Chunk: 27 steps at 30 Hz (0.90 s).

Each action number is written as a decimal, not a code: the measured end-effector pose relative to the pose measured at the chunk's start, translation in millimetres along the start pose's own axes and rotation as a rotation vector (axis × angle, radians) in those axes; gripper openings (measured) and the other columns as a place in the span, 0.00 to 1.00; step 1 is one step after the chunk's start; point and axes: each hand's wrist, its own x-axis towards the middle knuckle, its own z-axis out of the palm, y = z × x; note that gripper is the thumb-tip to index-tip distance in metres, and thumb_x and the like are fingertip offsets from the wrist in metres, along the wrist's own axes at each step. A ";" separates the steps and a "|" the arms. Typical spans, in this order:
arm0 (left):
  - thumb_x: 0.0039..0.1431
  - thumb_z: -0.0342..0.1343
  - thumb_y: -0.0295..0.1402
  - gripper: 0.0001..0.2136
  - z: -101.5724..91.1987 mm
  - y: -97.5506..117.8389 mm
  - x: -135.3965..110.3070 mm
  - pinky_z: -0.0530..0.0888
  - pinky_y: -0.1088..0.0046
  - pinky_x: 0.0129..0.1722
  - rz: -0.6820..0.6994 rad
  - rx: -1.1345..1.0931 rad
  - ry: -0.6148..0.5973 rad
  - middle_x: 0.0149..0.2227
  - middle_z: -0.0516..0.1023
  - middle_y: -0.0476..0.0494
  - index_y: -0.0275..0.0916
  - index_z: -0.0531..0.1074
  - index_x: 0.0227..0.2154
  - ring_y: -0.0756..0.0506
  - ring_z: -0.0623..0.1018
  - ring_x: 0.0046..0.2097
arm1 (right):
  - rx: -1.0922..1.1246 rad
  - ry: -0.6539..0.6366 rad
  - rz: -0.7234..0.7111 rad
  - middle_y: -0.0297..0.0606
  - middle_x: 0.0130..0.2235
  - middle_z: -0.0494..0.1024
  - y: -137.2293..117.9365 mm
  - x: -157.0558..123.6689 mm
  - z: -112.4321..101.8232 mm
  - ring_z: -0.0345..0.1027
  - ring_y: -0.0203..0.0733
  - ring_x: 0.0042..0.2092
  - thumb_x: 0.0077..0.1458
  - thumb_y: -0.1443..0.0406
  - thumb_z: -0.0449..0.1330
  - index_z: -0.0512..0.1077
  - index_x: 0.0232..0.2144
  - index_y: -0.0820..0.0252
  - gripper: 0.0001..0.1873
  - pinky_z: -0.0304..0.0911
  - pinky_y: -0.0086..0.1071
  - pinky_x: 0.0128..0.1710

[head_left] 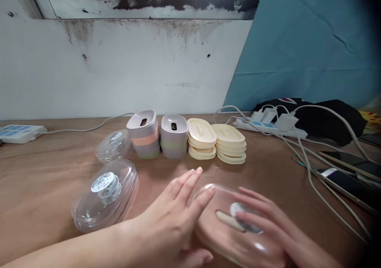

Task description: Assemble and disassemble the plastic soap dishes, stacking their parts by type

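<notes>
A glossy, pinkish, rounded container (217, 228) with an oblong slot and a roundish label is in the foreground, blurred by motion. My right hand (268, 220) lies over its top and right side, fingers spread across the label; its thumb is hidden. Along the left edge of this container is my left hand (178, 208), fingers stretched out; the index fingertip overlaps the rim, though I cannot tell if it presses on it. To the left sit a stack of clear plastic oval lids (125, 180) with a round label and another clear lid (104, 151) behind it.
Farther back stand a lilac slotted box stack (145, 131), a second lilac stack (174, 141), and two piles of cream lids (202, 131) (230, 135). A power strip (268, 127) with white cables and phones (348, 186) occupies the right; another strip (22, 133) lies left.
</notes>
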 end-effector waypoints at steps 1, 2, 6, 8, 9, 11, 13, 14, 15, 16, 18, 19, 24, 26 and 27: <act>0.48 0.60 0.43 0.41 -5.0 -2.3 1.7 0.64 0.56 0.55 0.019 -0.031 -0.049 0.60 0.51 0.20 0.27 0.48 0.59 0.33 0.53 0.62 | 0.051 -0.059 -0.054 0.39 0.61 0.51 -4.1 13.2 3.1 0.45 0.61 0.62 0.45 0.66 0.58 0.51 0.57 0.41 0.38 0.59 0.54 0.53; 0.47 0.61 0.43 0.42 -8.8 -4.9 2.6 0.66 0.59 0.54 0.031 -0.067 -0.092 0.59 0.54 0.22 0.29 0.49 0.59 0.35 0.56 0.61 | 0.085 -0.113 -0.079 0.39 0.63 0.46 -5.2 26.4 5.9 0.41 0.59 0.63 0.45 0.67 0.59 0.48 0.58 0.42 0.40 0.57 0.52 0.54; 0.45 0.62 0.40 0.39 -16.5 -13.9 0.5 0.70 0.64 0.50 -0.104 -0.183 -0.126 0.55 0.63 0.30 0.33 0.53 0.58 0.38 0.67 0.55 | 0.250 -0.138 -0.038 0.48 0.64 0.38 8.8 63.7 18.0 0.33 0.57 0.65 0.39 0.65 0.65 0.34 0.61 0.50 0.55 0.48 0.52 0.58; 0.48 0.59 0.41 0.36 -22.5 -16.3 -3.7 0.71 0.64 0.50 -0.239 -0.244 -0.099 0.54 0.63 0.33 0.35 0.53 0.58 0.39 0.69 0.53 | 0.344 -0.156 0.035 0.51 0.64 0.39 17.9 69.7 23.5 0.36 0.56 0.64 0.38 0.65 0.66 0.28 0.61 0.53 0.61 0.48 0.51 0.58; 0.50 0.57 0.41 0.34 -27.1 -17.3 -7.0 0.71 0.65 0.50 -0.296 -0.278 -0.066 0.54 0.63 0.35 0.38 0.52 0.58 0.41 0.69 0.52 | 0.373 -0.160 0.065 0.51 0.64 0.40 21.6 70.2 25.3 0.38 0.55 0.64 0.38 0.64 0.66 0.25 0.61 0.54 0.62 0.49 0.50 0.58; 0.54 0.53 0.42 0.30 -38.8 -19.6 -17.6 0.71 0.68 0.49 -0.384 -0.307 0.050 0.54 0.63 0.40 0.44 0.52 0.58 0.43 0.69 0.52 | 0.371 -0.154 0.071 0.50 0.64 0.41 26.5 68.4 26.6 0.40 0.53 0.64 0.40 0.63 0.65 0.25 0.62 0.54 0.61 0.49 0.49 0.58; 0.55 0.52 0.43 0.28 -50.7 -22.9 -34.5 0.70 0.68 0.49 -0.490 -0.209 0.200 0.55 0.62 0.44 0.49 0.51 0.58 0.43 0.69 0.52 | 0.311 -0.153 0.034 0.49 0.64 0.42 28.8 66.1 25.5 0.40 0.54 0.64 0.43 0.61 0.64 0.28 0.62 0.52 0.56 0.48 0.49 0.58; 0.56 0.51 0.44 0.27 -55.6 -24.9 -45.0 0.70 0.67 0.49 -0.582 -0.104 0.248 0.55 0.61 0.45 0.50 0.51 0.57 0.42 0.68 0.53 | 0.282 -0.163 0.015 0.49 0.63 0.43 29.3 65.6 24.5 0.41 0.54 0.63 0.44 0.60 0.63 0.31 0.62 0.52 0.54 0.50 0.49 0.58; 0.54 0.52 0.46 0.27 -59.3 -27.0 -56.1 0.69 0.64 0.50 -0.693 0.003 0.308 0.55 0.62 0.47 0.52 0.53 0.56 0.41 0.69 0.51 | 0.262 -0.176 -0.003 0.50 0.63 0.44 29.4 65.6 23.6 0.43 0.54 0.63 0.45 0.59 0.63 0.33 0.62 0.52 0.52 0.51 0.48 0.57; 0.53 0.52 0.49 0.27 -61.8 -29.1 -67.4 0.68 0.62 0.50 -0.799 0.087 0.346 0.54 0.63 0.49 0.54 0.53 0.55 0.40 0.70 0.50 | 0.249 -0.186 -0.015 0.50 0.63 0.44 29.2 66.1 22.8 0.44 0.54 0.63 0.46 0.59 0.63 0.35 0.62 0.52 0.50 0.53 0.46 0.57; 0.52 0.50 0.52 0.26 -64.5 -34.5 -86.8 0.69 0.61 0.47 -1.012 0.156 0.360 0.52 0.65 0.50 0.56 0.55 0.54 0.39 0.71 0.49 | 0.234 -0.195 -0.038 0.51 0.62 0.45 28.2 68.0 22.3 0.47 0.54 0.62 0.47 0.59 0.62 0.38 0.62 0.53 0.49 0.54 0.44 0.56; 0.52 0.49 0.53 0.26 -65.4 -38.4 -93.7 0.70 0.61 0.46 -1.095 0.153 0.356 0.52 0.65 0.51 0.56 0.56 0.54 0.39 0.71 0.49 | 0.230 -0.197 -0.046 0.51 0.62 0.46 27.4 69.1 22.5 0.48 0.54 0.62 0.47 0.59 0.62 0.39 0.62 0.53 0.48 0.55 0.43 0.56; 0.55 0.42 0.56 0.29 -76.5 -82.8 -91.3 0.66 0.53 0.48 -1.351 0.250 0.293 0.53 0.62 0.40 0.48 0.53 0.57 0.33 0.69 0.51 | 0.231 -0.156 -0.033 0.49 0.61 0.48 23.1 71.6 24.7 0.50 0.53 0.61 0.48 0.59 0.61 0.42 0.61 0.52 0.44 0.55 0.43 0.56; 0.55 0.35 0.59 0.34 -79.4 -108.1 -79.8 0.67 0.50 0.45 -1.414 0.212 0.126 0.52 0.62 0.31 0.41 0.53 0.57 0.29 0.69 0.51 | 0.218 -0.162 -0.045 0.50 0.61 0.48 22.6 71.5 24.2 0.50 0.53 0.61 0.48 0.59 0.61 0.42 0.62 0.53 0.44 0.54 0.44 0.56; 0.53 0.37 0.60 0.36 -79.0 -119.5 -74.0 0.67 0.52 0.46 -1.395 0.197 0.099 0.52 0.63 0.30 0.40 0.54 0.57 0.29 0.68 0.52 | 0.207 -0.174 -0.053 0.50 0.61 0.48 22.6 71.5 23.7 0.50 0.53 0.61 0.48 0.59 0.61 0.42 0.62 0.53 0.44 0.54 0.44 0.56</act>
